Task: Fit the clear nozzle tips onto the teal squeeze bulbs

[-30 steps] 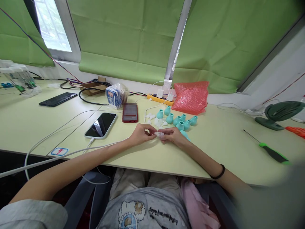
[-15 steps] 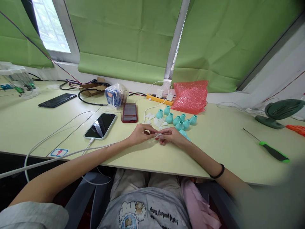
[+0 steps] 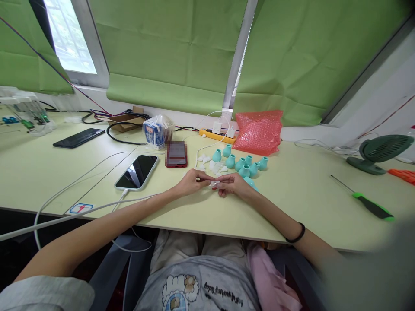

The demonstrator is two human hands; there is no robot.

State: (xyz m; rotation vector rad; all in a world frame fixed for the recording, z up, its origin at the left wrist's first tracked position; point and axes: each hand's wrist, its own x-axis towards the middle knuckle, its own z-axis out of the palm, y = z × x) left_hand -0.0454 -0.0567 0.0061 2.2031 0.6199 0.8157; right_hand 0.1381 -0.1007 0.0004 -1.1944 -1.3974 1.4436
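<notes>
Between my fingertips is a small whitish translucent piece, with a bit of red showing beneath it. My left hand pinches it from the left. From the other side my right hand grips it, fingers closed; its exact kind is too small to make out. Just beyond my hands lie several loose white pieces on the table. Several turquoise vase-shaped parts stand behind and beside my right hand, and one rounded turquoise piece is partly hidden behind that hand.
A phone on a white cable and a red-cased device lie to the left. Behind are a yellow power strip and a red bubble-wrap bag. On the right are a screwdriver and a green fan.
Both hands stay in nearly the same place, still holding the small whitish piece. My left fingers have shifted very slightly; nothing else visibly moves.
</notes>
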